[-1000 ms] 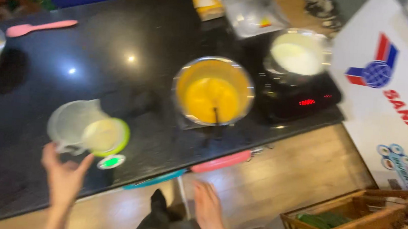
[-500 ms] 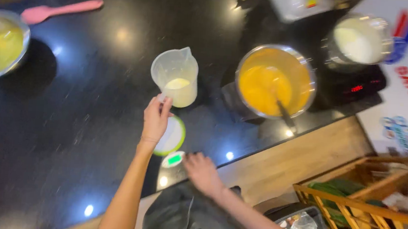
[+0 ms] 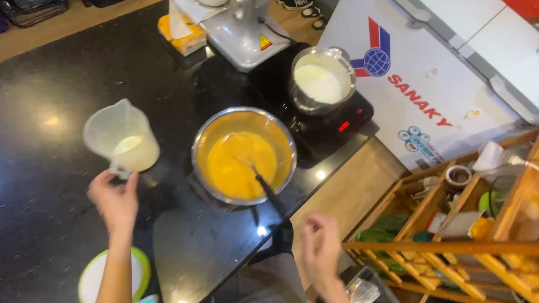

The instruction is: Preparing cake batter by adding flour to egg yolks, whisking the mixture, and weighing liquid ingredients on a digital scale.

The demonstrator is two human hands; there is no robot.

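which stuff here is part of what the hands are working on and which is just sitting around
In hand:
- left hand on the handle of the clear measuring jug with pale liquid
- metal bowl of orange batter with a dark utensil in it
- right hand, empty, near the utensil's handle

Lying about:
- pot of white liquid on the cooktop
- stand mixer
- green-rimmed scale
- wooden rack

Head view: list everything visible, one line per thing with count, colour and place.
measuring jug: 1, clear plastic with pale liquid, on counter, left
metal bowl: 1, steel with orange batter, counter middle
utensil: 1, dark, leaning in the bowl
pot: 1, steel with white liquid, on cooktop
cooktop: 1, black, counter's right edge
stand mixer: 1, white, counter's far end
lid: 1, white with green rim, near edge
counter: 1, black
wooden rack: 1, right
left hand: at jug handle
right hand: free, below bowl
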